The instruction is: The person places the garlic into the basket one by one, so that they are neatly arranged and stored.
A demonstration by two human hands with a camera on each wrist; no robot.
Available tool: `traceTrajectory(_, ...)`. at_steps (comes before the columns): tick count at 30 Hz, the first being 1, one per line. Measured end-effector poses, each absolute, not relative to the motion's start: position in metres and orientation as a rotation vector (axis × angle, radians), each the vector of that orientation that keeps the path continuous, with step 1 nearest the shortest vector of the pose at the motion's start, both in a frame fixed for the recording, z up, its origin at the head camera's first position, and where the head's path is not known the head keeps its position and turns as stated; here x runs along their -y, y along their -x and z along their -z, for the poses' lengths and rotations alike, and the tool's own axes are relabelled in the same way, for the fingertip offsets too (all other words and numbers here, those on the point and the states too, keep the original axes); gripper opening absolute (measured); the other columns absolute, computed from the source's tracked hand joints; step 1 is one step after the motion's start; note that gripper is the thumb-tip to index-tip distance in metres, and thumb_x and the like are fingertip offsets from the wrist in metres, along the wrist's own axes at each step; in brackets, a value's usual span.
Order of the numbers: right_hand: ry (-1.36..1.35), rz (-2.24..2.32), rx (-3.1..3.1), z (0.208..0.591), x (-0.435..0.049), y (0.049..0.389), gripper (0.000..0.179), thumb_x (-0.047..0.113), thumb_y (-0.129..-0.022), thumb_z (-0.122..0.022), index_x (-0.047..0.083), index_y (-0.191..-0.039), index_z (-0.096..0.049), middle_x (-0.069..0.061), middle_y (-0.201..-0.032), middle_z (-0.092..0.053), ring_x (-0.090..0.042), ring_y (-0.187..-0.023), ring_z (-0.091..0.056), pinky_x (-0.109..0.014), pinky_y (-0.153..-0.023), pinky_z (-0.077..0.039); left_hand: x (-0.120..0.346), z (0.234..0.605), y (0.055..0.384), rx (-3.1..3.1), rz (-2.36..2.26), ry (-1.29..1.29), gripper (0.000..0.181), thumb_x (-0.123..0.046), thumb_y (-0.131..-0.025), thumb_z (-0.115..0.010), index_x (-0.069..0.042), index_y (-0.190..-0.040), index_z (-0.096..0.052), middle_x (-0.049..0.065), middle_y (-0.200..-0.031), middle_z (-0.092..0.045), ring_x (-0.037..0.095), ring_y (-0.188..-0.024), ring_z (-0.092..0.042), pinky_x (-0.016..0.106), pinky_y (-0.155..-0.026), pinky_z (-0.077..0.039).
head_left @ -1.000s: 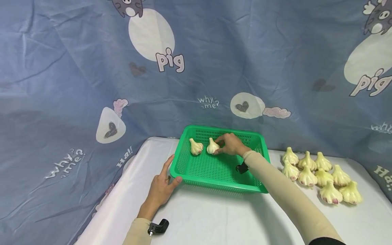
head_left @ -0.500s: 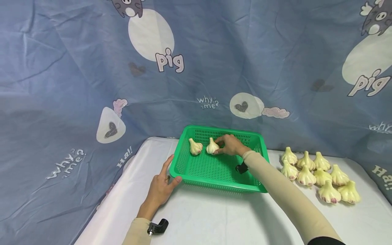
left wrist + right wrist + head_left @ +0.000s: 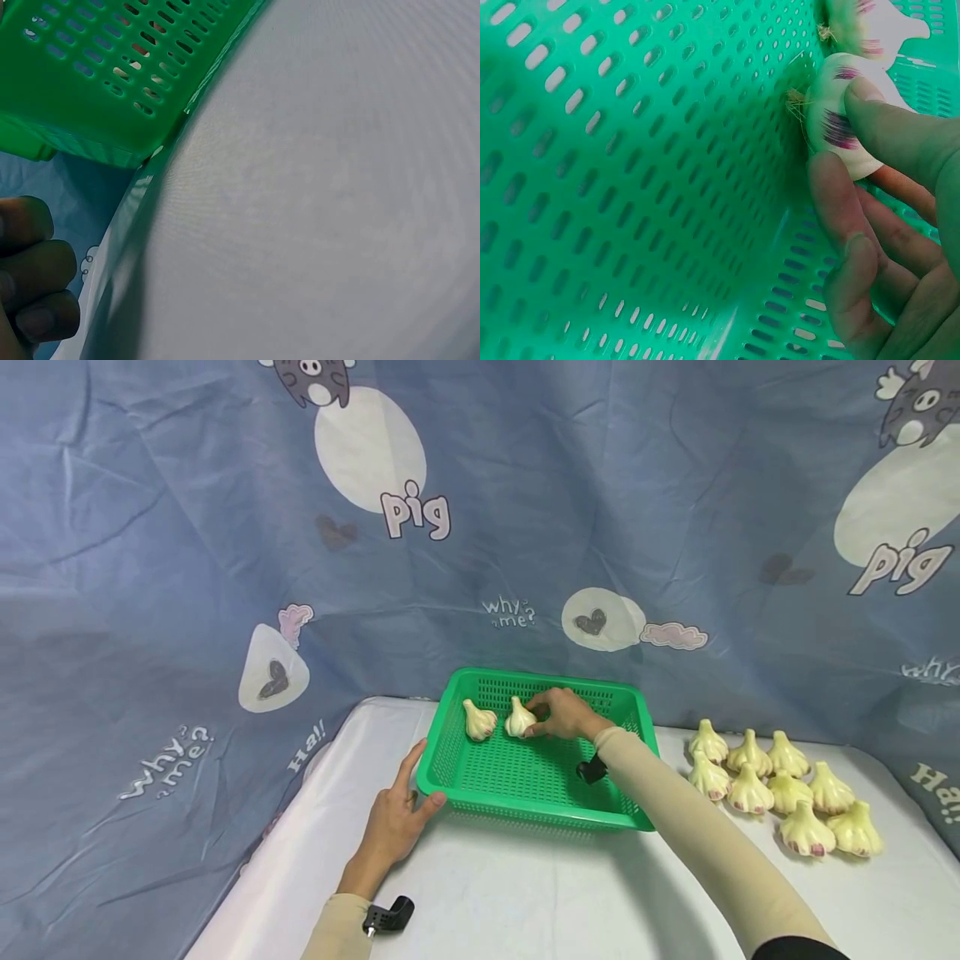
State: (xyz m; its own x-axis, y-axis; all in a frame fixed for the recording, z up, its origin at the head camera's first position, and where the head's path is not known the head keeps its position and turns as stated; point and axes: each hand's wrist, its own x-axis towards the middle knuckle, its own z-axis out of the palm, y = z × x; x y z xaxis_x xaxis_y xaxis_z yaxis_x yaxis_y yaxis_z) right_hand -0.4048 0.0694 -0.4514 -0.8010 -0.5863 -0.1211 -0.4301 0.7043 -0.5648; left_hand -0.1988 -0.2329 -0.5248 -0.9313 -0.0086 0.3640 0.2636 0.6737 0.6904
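My right hand [image 3: 566, 714] reaches into a green plastic basket [image 3: 525, 808] and pinches a garlic bulb [image 3: 517, 720] between thumb and fingers. In the right wrist view, the thumb lies on the purple-streaked side of this garlic bulb [image 3: 832, 112], its roots toward the basket's perforated floor. A second garlic bulb [image 3: 478, 722] lies left of it in the basket. At the basket's left front corner, my left hand [image 3: 393, 818] holds the rim, thumb on the front and index finger along the left side. Its other fingers [image 3: 37, 262] show curled below the basket wall in the left wrist view.
Several garlic bulbs [image 3: 787, 793] are grouped on the white tabletop [image 3: 525, 893] to the right of the basket. A blue printed cloth [image 3: 480, 552] hangs behind the table and down its left side.
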Motion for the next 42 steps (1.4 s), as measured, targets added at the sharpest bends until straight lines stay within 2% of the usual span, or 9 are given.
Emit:
traceTrajectory(5,0.784,0.783,-2.601,0.451,-0.071,0.406,0.058,0.026,-0.092,-0.085,0.003,-0.142,-0.066,-0.018,-0.129,-0.074,-0.017,-0.079,-0.077,-0.033,-0.075,-0.062,0.233,0.526,0.199,2.555,1.125,0.195,0.091,-0.077,-0.095,-0.058,-0.036,-0.169,-0.027,-0.022,-0.047,-0.029,-0.007,-0.043,-0.018,0.021,-0.043,-0.019)
traceTrajectory(12,0.782,0.798,-2.580,0.449,-0.073,0.404,0.056,0.025,-0.092,-0.085,0.004,-0.140,-0.067,-0.018,-0.130,-0.074,-0.023,-0.090,-0.079,-0.037,-0.077,-0.063,0.233,0.525,0.199,2.558,1.125,0.191,0.089,-0.073,-0.095,-0.061,-0.036,-0.169,-0.027,-0.022,-0.047,-0.030,-0.007,-0.043,-0.017,0.020,-0.043,-0.018)
traceTrajectory(20,0.779,0.802,-2.597,0.433,-0.087,0.401,0.055,0.022,-0.094,-0.083,0.003,-0.142,-0.065,-0.021,-0.135,-0.070,-0.021,-0.086,-0.080,-0.038,-0.080,-0.064,0.231,0.524,0.199,2.562,1.127,0.193,0.089,-0.072,-0.095,-0.062,-0.037,-0.169,-0.026,-0.022,-0.047,-0.029,-0.007,-0.042,-0.018,0.020,-0.043,-0.019)
traceTrajectory(24,0.818,0.855,-2.573,0.421,-0.102,0.398,0.056,0.021,-0.096,-0.082,-0.001,-0.144,-0.063,-0.025,-0.137,-0.068,-0.030,-0.092,-0.080,-0.043,-0.082,-0.064,0.231,0.524,0.200,2.563,1.130,0.195,0.089,-0.071,-0.095,-0.063,-0.038,-0.169,-0.026,-0.021,-0.046,-0.029,-0.007,-0.042,-0.018,0.020,-0.043,-0.019)
traceTrajectory(27,0.856,0.888,-2.562,0.411,-0.115,0.395,0.055,0.020,-0.096,-0.081,-0.003,-0.143,-0.063,-0.027,-0.135,-0.068,-0.035,-0.097,-0.079,-0.042,-0.081,-0.064,0.231,0.523,0.199,2.565,1.130,0.204,0.090,-0.072,-0.095,-0.062,-0.037,-0.169,-0.026,-0.021,-0.047,-0.029,-0.006,-0.042,-0.018,0.022,-0.043,-0.019)
traceTrajectory(32,0.877,0.924,-2.584,0.392,-0.138,0.390,0.051,0.021,-0.097,-0.081,-0.002,-0.140,-0.066,-0.025,-0.129,-0.072,-0.034,-0.091,-0.079,-0.041,-0.079,-0.064,0.232,0.523,0.198,2.557,1.112,0.205,0.090,-0.074,-0.095,-0.061,-0.035,-0.169,-0.027,-0.021,-0.048,-0.028,-0.008,-0.042,-0.017,0.022,-0.043,-0.020)
traceTrajectory(39,0.826,0.935,-2.631,0.366,-0.173,0.383,0.051,0.024,-0.097,-0.080,0.001,-0.141,-0.066,-0.018,-0.123,-0.075,-0.022,-0.082,-0.078,-0.045,-0.080,-0.063,0.231,0.524,0.197,2.553,1.129,0.200,0.090,-0.071,-0.095,-0.064,-0.036,-0.169,-0.027,-0.021,-0.047,-0.028,-0.008,-0.042,-0.017,0.022,-0.042,-0.019)
traceTrajectory(42,0.862,0.898,-2.672,0.357,-0.189,0.379,0.051,0.025,-0.097,-0.081,0.000,-0.139,-0.068,-0.017,-0.119,-0.077,-0.025,-0.081,-0.078,-0.044,-0.078,-0.062,0.231,0.524,0.196,2.552,1.131,0.192,0.089,-0.069,-0.095,-0.065,-0.037,-0.169,-0.026,-0.021,-0.047,-0.029,-0.007,-0.042,-0.018,0.022,-0.042,-0.020)
